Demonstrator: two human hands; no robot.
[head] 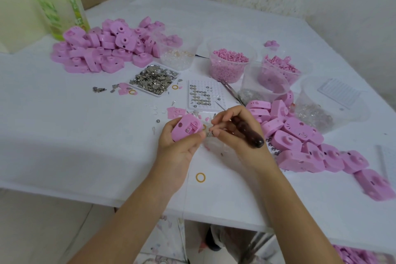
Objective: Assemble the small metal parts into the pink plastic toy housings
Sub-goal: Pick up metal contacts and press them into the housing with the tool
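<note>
Forearms come up from the bottom edge, both cut off by the frame. Left hand point(177, 146): fingers curled under and thumb pressed on the near edge of one pink housing point(186, 129), held just above the table point(85, 146). The housing's flat face with a round hole and a small recess is turned up toward the camera; its long axis runs lower left to upper right, tilted. Right hand point(237, 133): fingers bent in, tips bunched right beside the housing's right end, gripping a dark-handled tool point(248, 133) that slants down to the right. The tool's working tip is hidden behind the fingers. A small grey speck point(209, 134) sits at the fingertips; cannot tell whether it is pinched or what it is.

Outward: a yellow rubber band point(200, 177) lies on bare cloth near the front edge; open cloth runs left of the hands. On the right, a row of pink housings point(300, 141) is close by the right wrist. Behind the hands are a white grid tray point(202, 94), a tray of metal parts point(154, 80) and a tub of pink pieces point(229, 64). Far left are a heap of housings point(102, 49) and a blurred green bottle point(57, 6).
</note>
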